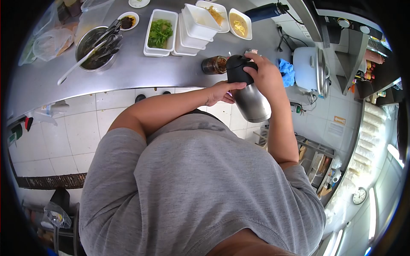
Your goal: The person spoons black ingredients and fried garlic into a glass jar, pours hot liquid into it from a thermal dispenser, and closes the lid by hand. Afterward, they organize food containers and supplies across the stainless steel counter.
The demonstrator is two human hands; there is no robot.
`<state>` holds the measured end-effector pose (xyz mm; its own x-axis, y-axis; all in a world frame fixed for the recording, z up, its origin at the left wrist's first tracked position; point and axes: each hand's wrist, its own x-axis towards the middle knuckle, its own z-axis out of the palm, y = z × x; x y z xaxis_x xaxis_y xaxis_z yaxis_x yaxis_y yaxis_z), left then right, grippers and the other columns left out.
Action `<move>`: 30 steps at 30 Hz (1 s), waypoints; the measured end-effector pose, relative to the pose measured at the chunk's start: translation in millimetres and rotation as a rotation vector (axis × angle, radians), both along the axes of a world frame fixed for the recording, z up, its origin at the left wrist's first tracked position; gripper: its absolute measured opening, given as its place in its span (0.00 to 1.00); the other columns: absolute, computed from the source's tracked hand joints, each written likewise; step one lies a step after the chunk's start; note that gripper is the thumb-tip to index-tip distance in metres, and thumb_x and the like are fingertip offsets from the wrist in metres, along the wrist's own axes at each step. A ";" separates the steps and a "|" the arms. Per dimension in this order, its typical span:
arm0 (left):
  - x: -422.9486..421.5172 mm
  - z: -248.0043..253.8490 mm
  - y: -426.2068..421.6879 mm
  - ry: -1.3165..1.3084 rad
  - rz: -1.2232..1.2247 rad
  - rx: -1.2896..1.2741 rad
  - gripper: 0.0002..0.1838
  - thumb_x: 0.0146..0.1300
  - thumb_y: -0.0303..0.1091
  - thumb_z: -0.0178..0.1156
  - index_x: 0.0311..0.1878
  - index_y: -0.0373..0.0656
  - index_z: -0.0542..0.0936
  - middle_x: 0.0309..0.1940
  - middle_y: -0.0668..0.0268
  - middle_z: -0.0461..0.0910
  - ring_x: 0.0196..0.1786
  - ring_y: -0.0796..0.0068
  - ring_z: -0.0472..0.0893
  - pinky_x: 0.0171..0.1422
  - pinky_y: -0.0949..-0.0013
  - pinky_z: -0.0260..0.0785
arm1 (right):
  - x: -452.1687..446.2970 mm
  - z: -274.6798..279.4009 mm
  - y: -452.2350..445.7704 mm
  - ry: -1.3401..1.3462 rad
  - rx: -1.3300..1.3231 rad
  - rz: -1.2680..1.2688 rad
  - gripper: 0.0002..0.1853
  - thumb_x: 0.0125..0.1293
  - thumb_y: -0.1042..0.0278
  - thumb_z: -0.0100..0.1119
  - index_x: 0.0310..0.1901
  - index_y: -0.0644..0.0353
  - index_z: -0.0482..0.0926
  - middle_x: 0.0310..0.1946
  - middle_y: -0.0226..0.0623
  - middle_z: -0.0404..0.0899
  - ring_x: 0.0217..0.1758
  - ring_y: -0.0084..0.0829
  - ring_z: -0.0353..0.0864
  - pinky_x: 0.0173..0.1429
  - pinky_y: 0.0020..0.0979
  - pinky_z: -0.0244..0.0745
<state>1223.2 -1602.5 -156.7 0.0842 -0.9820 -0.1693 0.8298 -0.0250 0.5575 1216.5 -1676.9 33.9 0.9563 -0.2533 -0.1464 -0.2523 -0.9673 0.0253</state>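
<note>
A stainless-steel thermal jug [253, 103] with a black top leans over the near edge of the steel counter. My right hand [268, 76] is closed around its black upper part, fingers by the lid. From the other side my left hand [223, 92] holds the jug just below the top, thumb laid across it; its fingers are partly hidden. Just beyond the jug, a jar of dark reddish contents [215, 65] is on the counter. Farther back stand a white container of leafy greens [160, 33], stacked white tubs [194, 32] and a bowl of yellowish food in liquid [240, 24].
On the steel counter [136, 77], a metal pot [83, 55] holds several utensils, one handle jutting past the rim. A small sauce dish [136, 18] and plastic bags [53, 42] are at the left. Blue gloves [286, 72] and a large white cooker [305, 68] are at the right.
</note>
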 end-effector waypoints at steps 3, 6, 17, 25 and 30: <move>2.0 1.5 1.0 0.008 -0.026 -0.015 0.42 0.55 0.67 0.64 0.59 0.39 0.71 0.47 0.61 0.74 0.52 0.61 0.79 0.62 0.62 0.72 | 1.5 -0.9 0.4 -0.040 0.020 0.006 0.26 0.60 0.66 0.64 0.61 0.52 0.73 0.47 0.50 0.80 0.49 0.50 0.80 0.51 0.41 0.74; 3.4 4.6 3.5 -0.058 -0.023 0.011 0.44 0.54 0.66 0.64 0.62 0.39 0.70 0.50 0.60 0.75 0.55 0.61 0.77 0.63 0.62 0.71 | -7.8 -7.0 -13.2 -0.049 0.002 0.072 0.28 0.59 0.65 0.65 0.63 0.50 0.71 0.45 0.51 0.80 0.47 0.51 0.80 0.49 0.42 0.75; 16.6 19.0 18.5 -0.413 -0.073 0.125 0.48 0.47 0.60 0.73 0.67 0.43 0.67 0.60 0.60 0.75 0.62 0.67 0.74 0.64 0.65 0.66 | -57.1 -24.1 -16.7 -0.280 0.318 -0.244 0.34 0.55 0.72 0.69 0.65 0.51 0.69 0.28 0.43 0.79 0.29 0.40 0.80 0.38 0.34 0.75; 21.6 29.8 31.1 -0.614 -0.027 0.151 0.47 0.48 0.53 0.75 0.67 0.39 0.67 0.63 0.54 0.72 0.68 0.61 0.69 0.70 0.61 0.61 | -93.3 -59.5 -29.6 -0.584 0.515 -0.276 0.30 0.57 0.74 0.70 0.62 0.54 0.70 0.26 0.34 0.78 0.29 0.24 0.78 0.38 0.26 0.74; 23.1 -0.4 55.2 -0.690 -0.075 0.176 0.39 0.57 0.46 0.70 0.67 0.37 0.67 0.64 0.52 0.70 0.67 0.61 0.70 0.70 0.63 0.60 | -104.3 -72.4 -33.0 -0.747 0.580 -0.288 0.26 0.59 0.74 0.70 0.57 0.57 0.69 0.28 0.33 0.78 0.30 0.23 0.77 0.38 0.24 0.73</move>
<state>1246.3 -1547.4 -157.1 0.1626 -0.9524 -0.2578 0.2815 -0.2056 0.9373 1112.1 -1709.9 -38.5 0.7665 -0.5705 0.2948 -0.2377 -0.6785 -0.6951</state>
